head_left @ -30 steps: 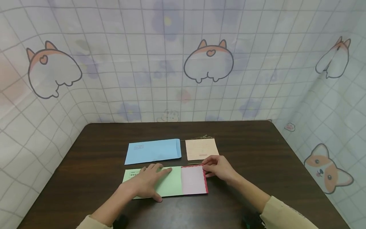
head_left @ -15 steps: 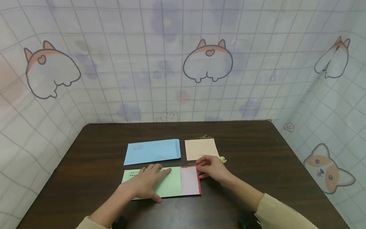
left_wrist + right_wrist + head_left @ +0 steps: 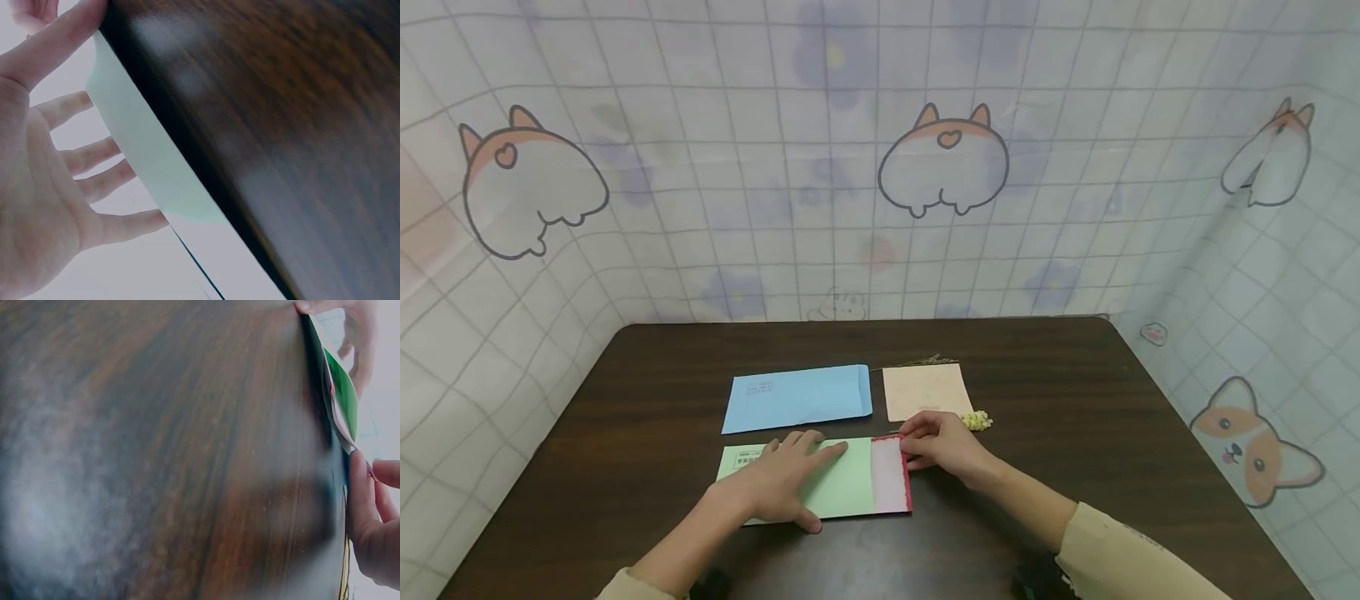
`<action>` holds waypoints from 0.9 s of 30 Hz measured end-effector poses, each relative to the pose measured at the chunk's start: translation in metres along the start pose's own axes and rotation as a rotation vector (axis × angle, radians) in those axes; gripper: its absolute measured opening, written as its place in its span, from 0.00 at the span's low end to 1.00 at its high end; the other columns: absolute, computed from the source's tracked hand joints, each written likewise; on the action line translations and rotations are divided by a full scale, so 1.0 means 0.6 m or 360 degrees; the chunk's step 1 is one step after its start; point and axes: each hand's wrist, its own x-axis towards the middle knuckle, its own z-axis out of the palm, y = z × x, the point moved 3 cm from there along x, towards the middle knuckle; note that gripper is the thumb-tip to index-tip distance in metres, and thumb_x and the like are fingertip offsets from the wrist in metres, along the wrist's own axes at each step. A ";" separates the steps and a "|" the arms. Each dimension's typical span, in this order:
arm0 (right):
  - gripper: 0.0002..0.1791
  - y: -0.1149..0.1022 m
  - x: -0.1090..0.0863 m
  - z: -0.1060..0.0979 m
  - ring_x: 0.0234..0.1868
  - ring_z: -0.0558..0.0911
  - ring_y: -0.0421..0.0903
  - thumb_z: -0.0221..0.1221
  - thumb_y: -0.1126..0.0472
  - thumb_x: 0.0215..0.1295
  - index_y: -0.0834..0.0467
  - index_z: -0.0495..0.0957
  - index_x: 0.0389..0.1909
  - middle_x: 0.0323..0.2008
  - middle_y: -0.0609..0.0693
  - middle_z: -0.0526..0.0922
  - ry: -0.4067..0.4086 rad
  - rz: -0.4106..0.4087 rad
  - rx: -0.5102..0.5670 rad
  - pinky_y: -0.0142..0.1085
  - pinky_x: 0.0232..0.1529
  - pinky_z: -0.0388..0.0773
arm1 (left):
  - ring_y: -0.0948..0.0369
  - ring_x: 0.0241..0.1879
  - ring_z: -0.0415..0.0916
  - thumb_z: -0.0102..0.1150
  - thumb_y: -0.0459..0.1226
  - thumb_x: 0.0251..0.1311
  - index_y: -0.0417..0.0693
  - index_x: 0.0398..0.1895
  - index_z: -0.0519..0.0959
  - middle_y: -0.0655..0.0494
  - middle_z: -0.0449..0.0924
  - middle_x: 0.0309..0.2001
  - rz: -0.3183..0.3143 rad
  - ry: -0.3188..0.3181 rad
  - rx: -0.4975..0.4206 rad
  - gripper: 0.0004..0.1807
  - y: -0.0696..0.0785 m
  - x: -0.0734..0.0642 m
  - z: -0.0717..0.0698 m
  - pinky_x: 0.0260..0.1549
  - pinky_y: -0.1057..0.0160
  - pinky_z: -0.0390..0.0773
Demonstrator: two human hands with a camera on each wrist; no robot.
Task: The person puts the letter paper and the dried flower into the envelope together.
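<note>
A light green envelope (image 3: 850, 487) lies flat near the table's front, a printed stamp at its left end. Out of its right end sticks a pale pink card (image 3: 889, 482) with a red scalloped edge. My left hand (image 3: 781, 482) rests on the envelope, fingers spread; its thumb is by the front edge in the left wrist view. At the card's upper right corner, my right hand (image 3: 947, 447) pinches the red edge between thumb and fingers. The right wrist view shows the envelope mouth (image 3: 345, 400) bulging open around the card, which is mostly hidden inside.
Behind lies a blue envelope (image 3: 797, 400). To its right is a beige square (image 3: 925, 392), with a dried sprig (image 3: 936, 360) along its far edge and a small yellow flower (image 3: 977, 421) at its near right corner. A patterned cloth (image 3: 820, 250) hangs behind the table.
My right hand has moved left, and the pink card has slid further into the green envelope. The yellow flower has come into sight behind the hand. My left hand stays on the envelope.
</note>
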 end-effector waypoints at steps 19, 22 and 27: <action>0.22 0.004 0.000 0.013 0.41 0.87 0.52 0.64 0.68 0.70 0.74 0.71 0.59 0.44 0.61 0.86 -0.0036 0.0045 0.0060 0.45 0.44 0.85 | 0.46 0.69 0.60 0.82 0.55 0.45 0.55 0.78 0.64 0.46 0.63 0.70 -0.0013 -0.0019 -0.0005 0.56 0.001 0.006 0.005 0.63 0.31 0.61; 0.24 0.004 0.000 0.015 0.42 0.88 0.53 0.64 0.67 0.70 0.74 0.69 0.60 0.45 0.61 0.86 -0.0062 0.0045 0.0064 0.45 0.44 0.85 | 0.45 0.69 0.60 0.82 0.55 0.45 0.54 0.78 0.65 0.46 0.64 0.69 -0.0004 -0.0011 -0.0001 0.56 0.001 0.004 0.005 0.62 0.31 0.62; 0.28 -0.002 0.003 0.017 0.44 0.88 0.55 0.65 0.64 0.70 0.73 0.68 0.63 0.48 0.62 0.86 -0.0095 0.0053 0.0080 0.45 0.46 0.84 | 0.46 0.69 0.60 0.81 0.56 0.45 0.53 0.78 0.64 0.46 0.63 0.69 0.0025 0.0001 0.0013 0.56 -0.001 0.008 0.001 0.61 0.31 0.62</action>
